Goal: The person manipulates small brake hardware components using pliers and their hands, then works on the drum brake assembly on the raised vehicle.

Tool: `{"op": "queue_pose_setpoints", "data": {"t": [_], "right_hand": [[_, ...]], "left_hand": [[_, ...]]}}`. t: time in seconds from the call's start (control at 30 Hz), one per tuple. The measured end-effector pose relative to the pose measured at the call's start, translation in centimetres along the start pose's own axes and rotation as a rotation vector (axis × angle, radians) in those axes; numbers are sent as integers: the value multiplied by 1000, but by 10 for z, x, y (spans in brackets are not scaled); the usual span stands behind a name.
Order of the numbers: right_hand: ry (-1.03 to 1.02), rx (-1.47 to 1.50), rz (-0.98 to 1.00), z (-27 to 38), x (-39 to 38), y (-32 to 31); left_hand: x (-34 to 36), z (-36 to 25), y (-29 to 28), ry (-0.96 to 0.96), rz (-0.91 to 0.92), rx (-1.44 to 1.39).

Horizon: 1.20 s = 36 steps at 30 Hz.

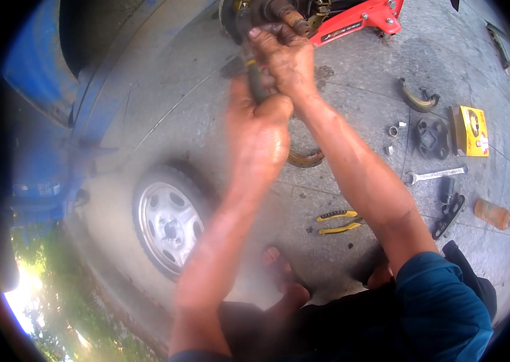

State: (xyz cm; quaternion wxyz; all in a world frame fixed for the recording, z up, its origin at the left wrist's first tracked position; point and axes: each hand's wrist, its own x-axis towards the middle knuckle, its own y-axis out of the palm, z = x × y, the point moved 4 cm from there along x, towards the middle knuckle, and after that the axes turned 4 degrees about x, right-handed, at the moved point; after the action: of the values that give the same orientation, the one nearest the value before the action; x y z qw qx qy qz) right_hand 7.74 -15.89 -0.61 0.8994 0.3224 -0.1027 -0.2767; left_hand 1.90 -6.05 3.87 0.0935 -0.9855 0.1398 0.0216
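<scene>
Nearest, grey floor (280, 218) lies open between a wheel (170, 220) on the left and yellow-handled pliers (339, 230) on the right. Farther right sit an orange-brown bottle (491, 214) and, beyond it, a yellow box (477, 130); whether the box holds anything cannot be told. Ahead, the left hand (261, 130) is closed around a dark-handled tool (257, 83), just before a rusty axle (290, 16) near a red jack (360, 23). The right hand's (289, 60) fingers curl by the tool's far end, their exact grip unclear. The tool's long axis points away from the person, leaning slightly left.

Two hands (259, 136) (294, 66), one wrench (439, 175), one bottle (492, 214)
</scene>
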Motion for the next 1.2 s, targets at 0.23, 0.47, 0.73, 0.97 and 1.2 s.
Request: {"op": "queue_pose_setpoints", "data": {"t": [0.23,0.47,0.73,0.97,1.2], "right_hand": [[0,72,15,-4,10,-4],[24,33,90,-13,20,-7],[123,154,148,-7,24,-16],[365,218,137,-17,23,-17],[265,150,78,-15,21,-19]], "left_hand": [[-2,-2,15,25,-49,-17],[2,-5,22,54,-29,-4],[0,-20,16,-106,42,-170],[-2,-12,8,-207,123,-477],[-2,-16,-2,-225,162,-528]]}}
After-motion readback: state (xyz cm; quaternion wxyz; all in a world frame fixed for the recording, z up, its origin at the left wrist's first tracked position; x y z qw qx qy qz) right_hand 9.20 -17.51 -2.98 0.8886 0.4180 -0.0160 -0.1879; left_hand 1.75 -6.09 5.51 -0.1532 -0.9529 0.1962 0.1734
